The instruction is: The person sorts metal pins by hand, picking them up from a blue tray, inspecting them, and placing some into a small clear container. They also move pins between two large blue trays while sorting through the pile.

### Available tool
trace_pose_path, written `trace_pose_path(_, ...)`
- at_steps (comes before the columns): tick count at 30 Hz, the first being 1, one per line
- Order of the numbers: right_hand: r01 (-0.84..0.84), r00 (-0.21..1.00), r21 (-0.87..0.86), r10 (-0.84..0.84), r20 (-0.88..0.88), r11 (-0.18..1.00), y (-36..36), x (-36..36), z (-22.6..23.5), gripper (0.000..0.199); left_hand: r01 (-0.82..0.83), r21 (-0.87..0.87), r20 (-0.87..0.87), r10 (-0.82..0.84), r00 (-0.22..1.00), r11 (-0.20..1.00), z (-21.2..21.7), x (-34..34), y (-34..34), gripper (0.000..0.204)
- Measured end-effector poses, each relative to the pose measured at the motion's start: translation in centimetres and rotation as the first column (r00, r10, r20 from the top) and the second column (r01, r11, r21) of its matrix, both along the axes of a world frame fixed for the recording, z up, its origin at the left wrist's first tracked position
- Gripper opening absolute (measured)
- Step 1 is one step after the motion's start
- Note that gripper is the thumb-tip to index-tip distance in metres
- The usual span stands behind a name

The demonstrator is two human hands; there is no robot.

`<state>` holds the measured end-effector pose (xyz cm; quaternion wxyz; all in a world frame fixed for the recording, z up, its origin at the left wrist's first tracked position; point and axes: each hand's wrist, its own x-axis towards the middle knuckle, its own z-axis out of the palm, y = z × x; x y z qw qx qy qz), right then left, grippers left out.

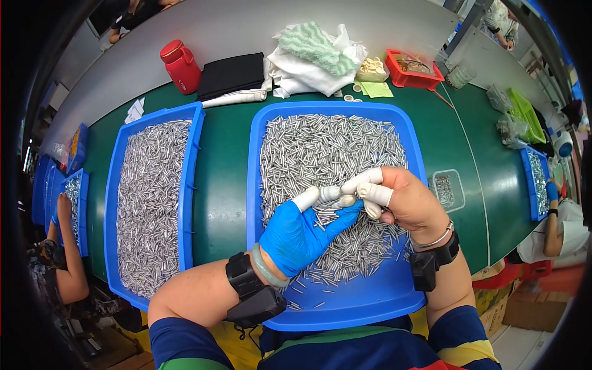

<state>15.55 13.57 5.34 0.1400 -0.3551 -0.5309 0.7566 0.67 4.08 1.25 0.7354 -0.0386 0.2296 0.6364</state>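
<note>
Metal pins [333, 154] fill blue tray [345, 305]. Left hand [299, 234] and right hand [407, 203] meet fingertip to fingertip, pinched on a few pins above the heap.

Heap of small silvery metal pins [327, 148] loose in blue tray [345, 302] on green table.

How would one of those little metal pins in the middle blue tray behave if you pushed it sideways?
The metal pins look round and smooth, so one would probably roll readily. They seem stiff and shiny, likely slippery, which may be why the right hand wears fingertip covers. The blue tray rim should contain strays.
</note>
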Motion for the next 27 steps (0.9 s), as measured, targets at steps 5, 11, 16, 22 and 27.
trace_pose_path(5,-0.040,0.987,-0.049,0.031,-0.156,0.998,0.6,0.6,-0.2,0.020,0.029,0.067,0.087,-0.035,0.996,0.997,-0.9,-0.3,-0.1,0.033)
trace_pose_path(11,0.008,0.945,-0.164,-0.061,-0.323,0.986,1.3,1.1,-0.8,0.023,0.049,0.077,0.085,-0.056,0.995,0.996,0.5,-0.1,0.0,0.041)
trace_pose_path(16,0.062,0.927,-0.197,-0.130,-0.351,0.978,1.3,0.8,-1.2,0.024,0.051,0.090,0.107,-0.061,0.992,0.995,1.1,-0.1,-0.4,0.045)
trace_pose_path(22,0.043,0.923,-0.203,-0.117,-0.366,0.978,1.1,1.1,-1.0,0.024,0.013,0.115,0.114,-0.026,0.993,0.993,1.5,0.7,-0.7,0.047)
trace_pose_path(27,0.040,0.919,-0.217,-0.122,-0.376,0.975,1.0,0.8,-1.0,0.024,-0.016,0.163,0.122,-0.004,0.993,0.986,2.7,0.0,-1.7,0.052)
